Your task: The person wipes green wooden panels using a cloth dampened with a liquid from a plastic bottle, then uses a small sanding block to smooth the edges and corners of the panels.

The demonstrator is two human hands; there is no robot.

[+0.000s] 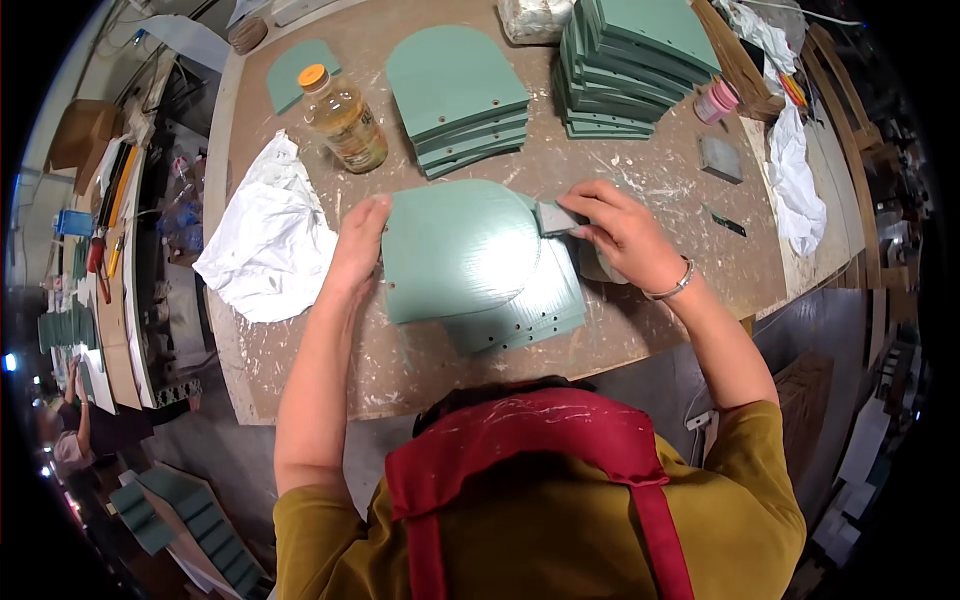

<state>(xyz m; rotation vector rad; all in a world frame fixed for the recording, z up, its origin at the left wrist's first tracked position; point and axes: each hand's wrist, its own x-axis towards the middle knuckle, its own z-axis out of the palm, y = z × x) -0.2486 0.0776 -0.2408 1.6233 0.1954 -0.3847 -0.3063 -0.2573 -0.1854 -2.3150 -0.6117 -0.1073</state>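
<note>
A glossy green panel [440, 250] with one rounded end lies in front of me on the worktable, its curve toward my right. Under it, a second green panel [550, 305] with small holes along its edge sticks out toward me. My left hand [360, 240] grips the upper panel by its straight left edge, fingers partly hidden. A small grey sanding block [557, 217] is pinched between the thumb and fingers of my right hand [625, 230], against the panel's rounded edge. Something pale and rounded below that hand is mostly hidden.
Beyond the panel stand two stacks of green panels, one central [455, 85] and one taller [640, 50]. A yellow-capped bottle [345, 125] and white cloth [265, 235] sit left. On the right lie a pink jar [715, 102], another grey block [720, 158] and a dark strip [725, 222].
</note>
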